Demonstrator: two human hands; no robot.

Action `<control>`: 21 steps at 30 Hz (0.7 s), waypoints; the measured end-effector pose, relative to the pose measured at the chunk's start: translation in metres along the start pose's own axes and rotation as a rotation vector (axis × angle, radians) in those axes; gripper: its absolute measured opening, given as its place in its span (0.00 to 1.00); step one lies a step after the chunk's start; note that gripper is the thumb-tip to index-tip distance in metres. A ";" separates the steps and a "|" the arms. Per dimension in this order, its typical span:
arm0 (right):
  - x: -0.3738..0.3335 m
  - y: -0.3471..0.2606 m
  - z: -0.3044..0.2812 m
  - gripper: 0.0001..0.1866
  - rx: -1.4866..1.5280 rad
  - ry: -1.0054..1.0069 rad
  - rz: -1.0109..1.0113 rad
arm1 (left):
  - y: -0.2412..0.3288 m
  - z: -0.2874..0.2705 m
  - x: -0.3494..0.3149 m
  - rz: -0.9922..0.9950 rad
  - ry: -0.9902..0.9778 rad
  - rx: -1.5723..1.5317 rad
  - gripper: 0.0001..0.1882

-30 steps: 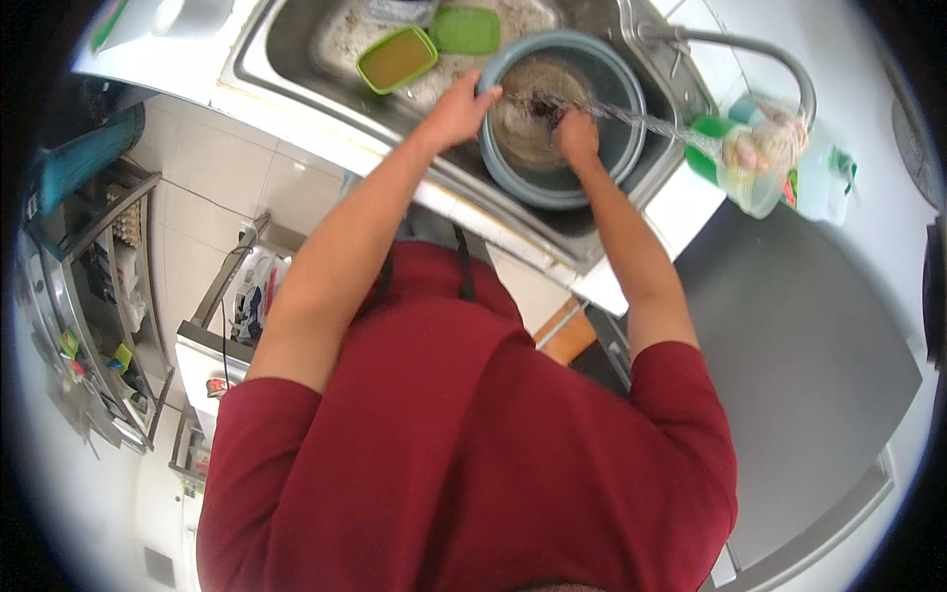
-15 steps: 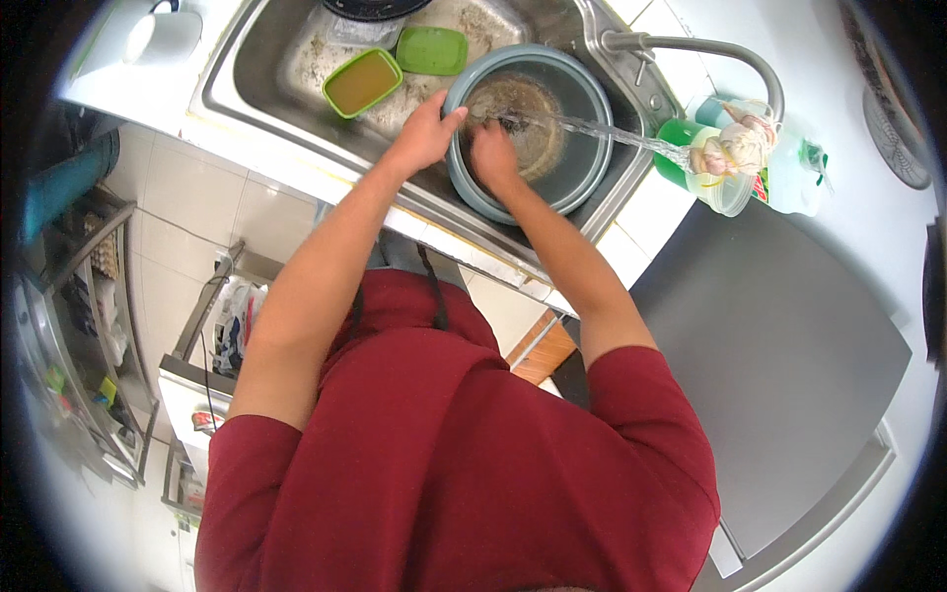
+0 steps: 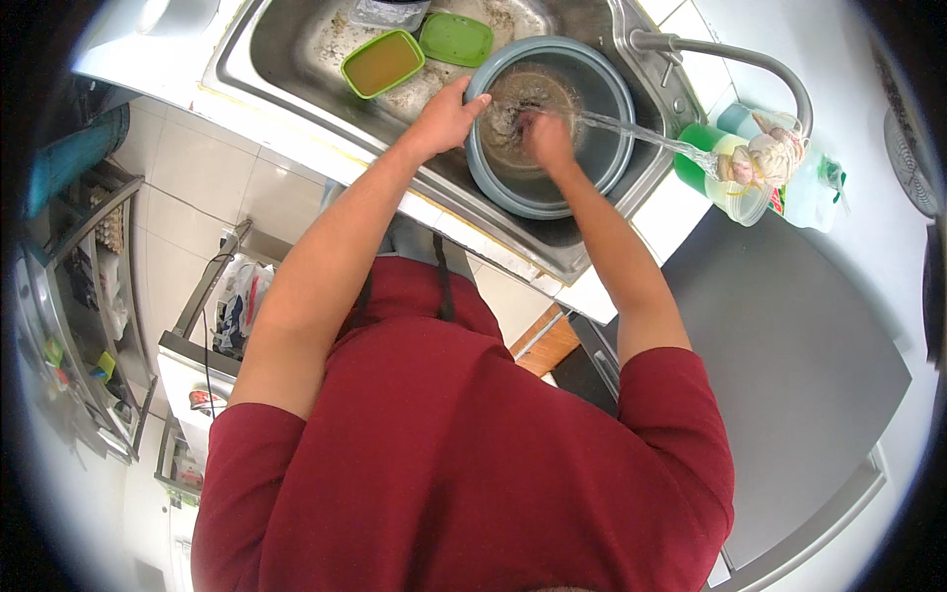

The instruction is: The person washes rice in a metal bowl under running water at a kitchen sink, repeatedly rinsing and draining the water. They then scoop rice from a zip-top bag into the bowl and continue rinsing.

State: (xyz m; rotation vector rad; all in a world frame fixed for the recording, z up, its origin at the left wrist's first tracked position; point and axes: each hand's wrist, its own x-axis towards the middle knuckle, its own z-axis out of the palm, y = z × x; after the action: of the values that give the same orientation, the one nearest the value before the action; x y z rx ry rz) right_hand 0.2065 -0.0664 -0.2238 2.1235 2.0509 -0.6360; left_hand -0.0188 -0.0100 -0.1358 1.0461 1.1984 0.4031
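A round grey pot (image 3: 617, 148) sits in the steel sink, its inner bottom stained brown and wet. My left hand (image 3: 449, 118) grips the pot's left rim, thumb over the edge. Inside the pot, my right hand (image 3: 548, 140) is curled down against the bottom; its fingertips are blurred, and whatever they hold is hidden. A stream of water (image 3: 641, 131) runs slantwise into the pot from the cloth-wrapped end (image 3: 764, 158) of the curved faucet (image 3: 735, 54). Left of the pot stands a green-rimmed container (image 3: 383, 65) of brownish liquid, beside a green lid (image 3: 456, 39).
The sink (image 3: 296, 59) has dirty marks on its floor. A clear plastic container (image 3: 390, 12) is at its far side. Green and clear bottles (image 3: 698, 158) stand right of the faucet. A grey panel (image 3: 789, 345) lies to my right; an open drawer (image 3: 237, 296) with bags is at my left.
My right hand has shifted a little toward the middle of the pot's bottom. The whole view has slid, so the sink appears farther right. My left hand keeps its grip on the rim.
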 end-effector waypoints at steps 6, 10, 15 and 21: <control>0.004 0.009 0.004 0.10 -0.044 0.072 -0.090 | -0.001 0.001 0.003 -0.011 -0.014 -0.064 0.21; -0.005 0.009 0.006 0.11 -0.127 0.012 -0.007 | 0.001 -0.002 0.003 -0.003 -0.008 -0.024 0.22; -0.006 -0.002 -0.004 0.09 -0.049 0.146 -0.225 | 0.001 -0.002 0.002 -0.014 -0.027 -0.035 0.23; 0.000 -0.014 -0.020 0.09 -0.010 0.376 0.128 | 0.004 -0.001 0.001 -0.044 -0.044 0.002 0.22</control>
State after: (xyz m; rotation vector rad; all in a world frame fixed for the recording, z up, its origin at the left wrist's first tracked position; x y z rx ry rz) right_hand 0.1969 -0.0580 -0.2027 2.4994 2.0524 -0.2198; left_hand -0.0181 -0.0073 -0.1330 1.0231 1.1812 0.3431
